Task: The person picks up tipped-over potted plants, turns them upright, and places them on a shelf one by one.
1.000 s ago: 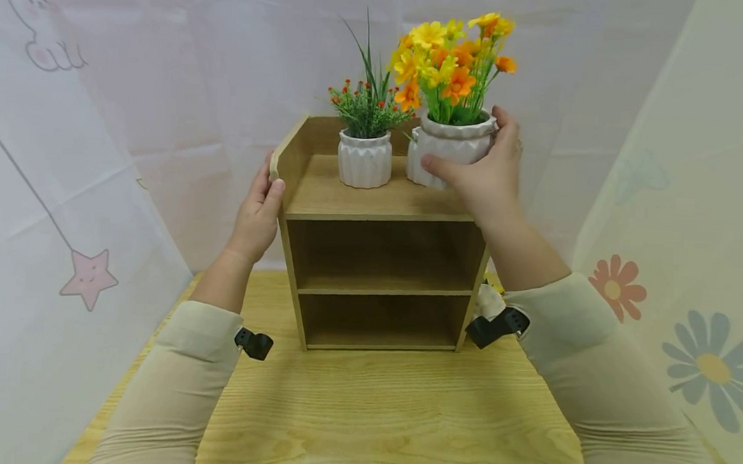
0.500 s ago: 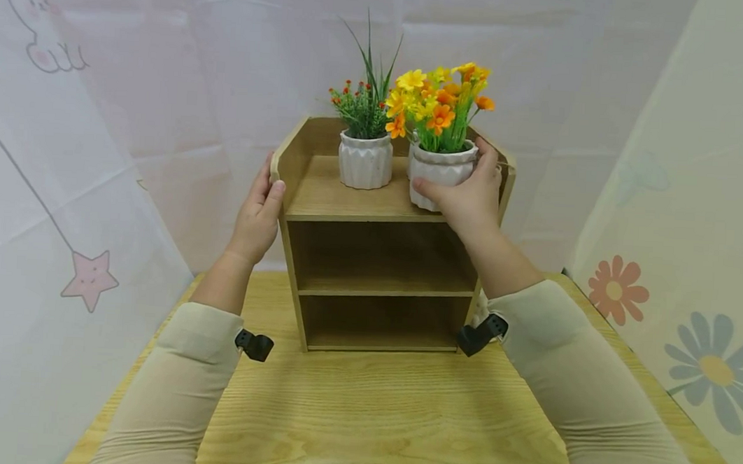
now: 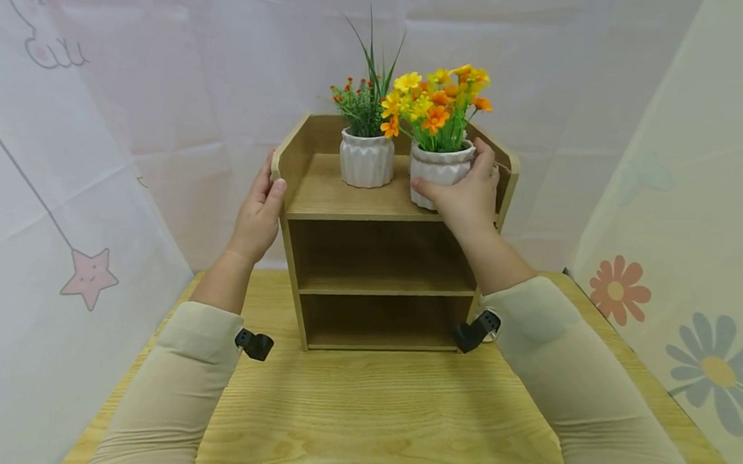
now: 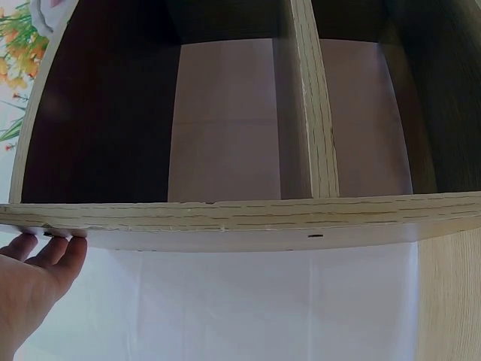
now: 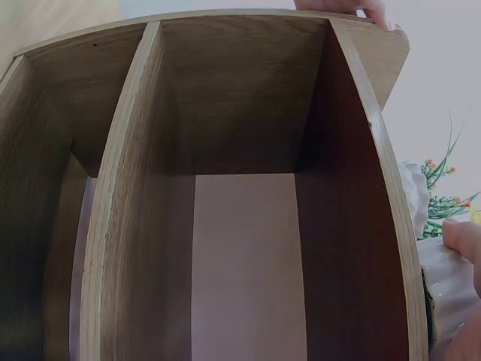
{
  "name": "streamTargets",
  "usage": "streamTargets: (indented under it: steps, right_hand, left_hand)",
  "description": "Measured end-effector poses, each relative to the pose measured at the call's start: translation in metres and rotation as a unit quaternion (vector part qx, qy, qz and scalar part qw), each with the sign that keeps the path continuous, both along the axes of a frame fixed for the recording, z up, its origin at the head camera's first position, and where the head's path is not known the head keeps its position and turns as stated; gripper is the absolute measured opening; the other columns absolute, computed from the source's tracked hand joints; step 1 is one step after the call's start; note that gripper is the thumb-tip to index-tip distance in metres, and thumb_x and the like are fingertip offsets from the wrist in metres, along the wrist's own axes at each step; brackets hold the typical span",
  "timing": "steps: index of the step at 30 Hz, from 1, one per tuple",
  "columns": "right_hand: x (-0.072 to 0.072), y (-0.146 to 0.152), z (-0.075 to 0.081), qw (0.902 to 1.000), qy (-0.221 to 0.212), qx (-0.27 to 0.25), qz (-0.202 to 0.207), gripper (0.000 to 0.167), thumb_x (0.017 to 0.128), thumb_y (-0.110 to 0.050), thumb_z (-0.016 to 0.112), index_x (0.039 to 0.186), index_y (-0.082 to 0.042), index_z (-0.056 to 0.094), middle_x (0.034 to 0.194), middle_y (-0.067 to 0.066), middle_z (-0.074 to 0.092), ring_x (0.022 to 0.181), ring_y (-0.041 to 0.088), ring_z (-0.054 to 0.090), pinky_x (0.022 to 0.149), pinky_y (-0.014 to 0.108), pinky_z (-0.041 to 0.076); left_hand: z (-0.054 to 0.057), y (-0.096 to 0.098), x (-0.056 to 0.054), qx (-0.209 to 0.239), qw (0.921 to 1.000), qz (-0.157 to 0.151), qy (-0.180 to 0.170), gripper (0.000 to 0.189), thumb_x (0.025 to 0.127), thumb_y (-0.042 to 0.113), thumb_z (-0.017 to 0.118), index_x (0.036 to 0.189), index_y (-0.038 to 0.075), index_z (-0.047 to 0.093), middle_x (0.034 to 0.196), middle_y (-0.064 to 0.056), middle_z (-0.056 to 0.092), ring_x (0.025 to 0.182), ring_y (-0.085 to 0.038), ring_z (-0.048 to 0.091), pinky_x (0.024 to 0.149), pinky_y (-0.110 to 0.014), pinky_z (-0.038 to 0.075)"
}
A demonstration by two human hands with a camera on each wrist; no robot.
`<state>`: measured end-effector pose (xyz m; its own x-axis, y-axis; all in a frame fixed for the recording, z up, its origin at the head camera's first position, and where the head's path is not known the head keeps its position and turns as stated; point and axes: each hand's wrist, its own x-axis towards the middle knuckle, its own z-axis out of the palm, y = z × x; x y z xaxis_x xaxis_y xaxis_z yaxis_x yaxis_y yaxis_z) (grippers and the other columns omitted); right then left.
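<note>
Head view, flower pot: the white, fluted, ceramic-looking pot of yellow and orange flowers (image 3: 440, 155) is at the right front of the top board (image 3: 341, 201) of the tan wooden shelf unit (image 3: 381, 292); whether its base fully bears there I cannot tell.
Head view, right grip: my right grip (image 3: 470, 199) is grasping that pot, thumb across its front.
Head view, left grip: my left grip (image 3: 257, 215) is unclenched, laid along the shelf unit's left side panel (image 3: 293, 158), I judge to steady it.
Head view, plant pot: the white fluted pot of grass blades and small red blooms (image 3: 367, 144) stands on the shelf unit's top, left of the flower pot; that one looks settled.
Left wrist view, side panel: my fingertips touch its outer face, not wrapped round it.
Right wrist view, flower pot: part of it shows beside the shelf unit's top board, my thumb on it.
Right wrist view, left to do: placing looks nearly finished to me; letting go isn't done.
</note>
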<state>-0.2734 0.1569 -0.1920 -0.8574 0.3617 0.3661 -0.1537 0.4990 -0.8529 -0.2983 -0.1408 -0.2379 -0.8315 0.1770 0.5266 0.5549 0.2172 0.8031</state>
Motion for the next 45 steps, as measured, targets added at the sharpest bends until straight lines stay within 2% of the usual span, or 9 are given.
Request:
streamTargets:
  steps: [13, 27, 37, 45]
  right_hand:
    - [-0.006, 0.001, 0.003, 0.9987, -0.045, 0.019, -0.009, 0.112, 0.073, -0.049, 0.082, 0.153, -0.024, 0.009, 0.157, 0.014, 0.021, 0.144, 0.029, 0.030, 0.117, 0.049, 0.031]
    - [-0.015, 0.003, 0.008, 0.9983, -0.053, 0.025, -0.004, 0.112, 0.072, -0.046, 0.084, 0.152, -0.022, 0.009, 0.157, 0.016, 0.020, 0.144, 0.029, 0.029, 0.118, 0.046, 0.030]
    - [-0.017, 0.003, 0.010, 0.9975, -0.066, 0.027, 0.000, 0.114, 0.072, -0.047, 0.084, 0.153, -0.024, 0.007, 0.157, 0.016, 0.020, 0.145, 0.029, 0.029, 0.118, 0.048, 0.030]
    - [-0.008, 0.013, 0.010, 0.9966, -0.065, -0.003, 0.052, 0.115, 0.076, -0.040, 0.082, 0.156, -0.025, 0.001, 0.163, 0.011, 0.016, 0.149, 0.026, 0.023, 0.121, 0.043, 0.026]
  left_hand:
    - [0.001, 0.000, 0.000, -0.002, 1.0000, 0.007, 0.004, 0.057, 0.108, 0.031, 0.032, 0.159, 0.028, 0.008, 0.165, -0.001, 0.015, 0.152, -0.018, 0.016, 0.125, -0.038, 0.015]
    - [0.003, 0.002, 0.001, -0.003, 1.0000, 0.006, 0.002, 0.057, 0.108, 0.031, 0.031, 0.159, 0.027, 0.007, 0.165, -0.002, 0.016, 0.152, -0.019, 0.016, 0.125, -0.038, 0.015]
    - [0.002, 0.002, 0.001, -0.007, 0.9999, 0.010, 0.000, 0.057, 0.108, 0.032, 0.032, 0.159, 0.030, 0.008, 0.165, -0.001, 0.015, 0.151, -0.019, 0.017, 0.125, -0.039, 0.015]
    - [0.001, 0.001, 0.001, -0.001, 0.9999, 0.014, -0.003, 0.056, 0.108, 0.031, 0.032, 0.159, 0.030, 0.010, 0.165, -0.001, 0.017, 0.151, -0.018, 0.019, 0.124, -0.037, 0.017]
